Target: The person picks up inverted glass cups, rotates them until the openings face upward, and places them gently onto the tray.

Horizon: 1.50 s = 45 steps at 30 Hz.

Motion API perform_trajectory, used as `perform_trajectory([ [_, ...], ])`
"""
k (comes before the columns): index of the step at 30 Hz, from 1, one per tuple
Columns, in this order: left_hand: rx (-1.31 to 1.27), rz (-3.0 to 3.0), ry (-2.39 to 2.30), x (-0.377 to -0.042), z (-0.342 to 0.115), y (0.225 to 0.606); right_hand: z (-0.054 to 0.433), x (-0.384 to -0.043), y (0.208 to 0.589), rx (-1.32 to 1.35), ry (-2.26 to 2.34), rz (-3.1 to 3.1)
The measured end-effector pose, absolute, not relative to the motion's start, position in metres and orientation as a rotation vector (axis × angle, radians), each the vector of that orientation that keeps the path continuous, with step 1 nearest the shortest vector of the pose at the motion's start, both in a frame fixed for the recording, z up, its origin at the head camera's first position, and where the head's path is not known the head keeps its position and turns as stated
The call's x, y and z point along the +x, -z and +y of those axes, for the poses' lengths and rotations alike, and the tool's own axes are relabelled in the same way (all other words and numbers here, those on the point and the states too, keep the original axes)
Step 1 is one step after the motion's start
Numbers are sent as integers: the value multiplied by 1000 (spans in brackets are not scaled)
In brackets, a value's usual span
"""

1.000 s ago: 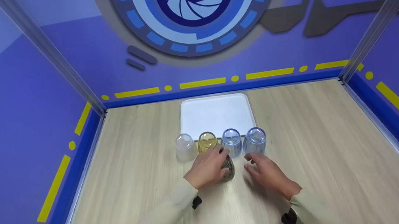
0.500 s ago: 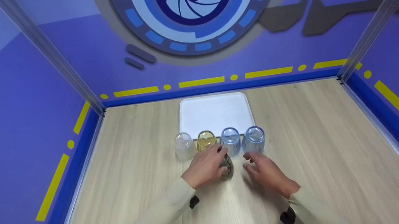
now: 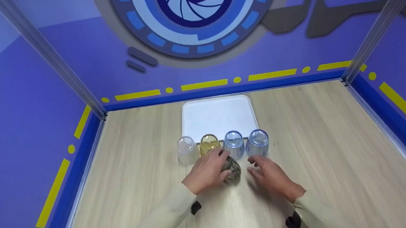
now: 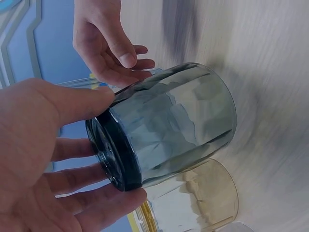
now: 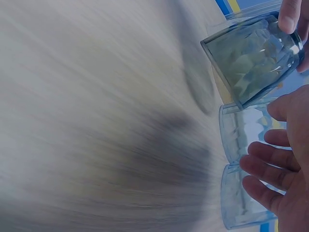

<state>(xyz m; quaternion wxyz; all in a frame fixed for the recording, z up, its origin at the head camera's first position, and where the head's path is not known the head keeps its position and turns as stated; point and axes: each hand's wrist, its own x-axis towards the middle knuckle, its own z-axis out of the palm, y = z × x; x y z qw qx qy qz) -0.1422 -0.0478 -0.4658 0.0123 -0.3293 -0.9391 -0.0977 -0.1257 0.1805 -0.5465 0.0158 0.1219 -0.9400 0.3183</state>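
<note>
My left hand [image 3: 205, 170] grips a smoky grey-green glass [image 4: 178, 125] by its thick dark base, thumb on one side and fingers on the other. The glass is base-up and tilted, its mouth [image 5: 222, 77] angled toward the right hand and its shadow on the table beside it. My right hand [image 3: 274, 176] is held to the right of that glass, fingers loosely bent with nothing in them. Just beyond the hands, upside-down glasses stand in a row: a colourless one [image 3: 187, 150], a yellow one [image 3: 209, 141], a blue one [image 3: 234, 145] and another blue one [image 3: 257, 144].
Behind the row lies a white rectangular tray [image 3: 218, 118], its near edge close to the glasses. The wood-grain table [image 3: 140, 171] is bounded by a blue-purple back wall [image 3: 201, 67] and side walls with metal corner posts.
The grey-green glass has tipped in my left hand, its mouth swinging to the right so more of its side shows. The right hand and the row of glasses stay put.
</note>
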Motion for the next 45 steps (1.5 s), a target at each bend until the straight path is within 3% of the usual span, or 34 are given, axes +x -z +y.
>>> perform_trajectory([
  [45, -801, -3044, 810, -143, -60, 474, 182, -123, 551, 344, -1010, -2939],
])
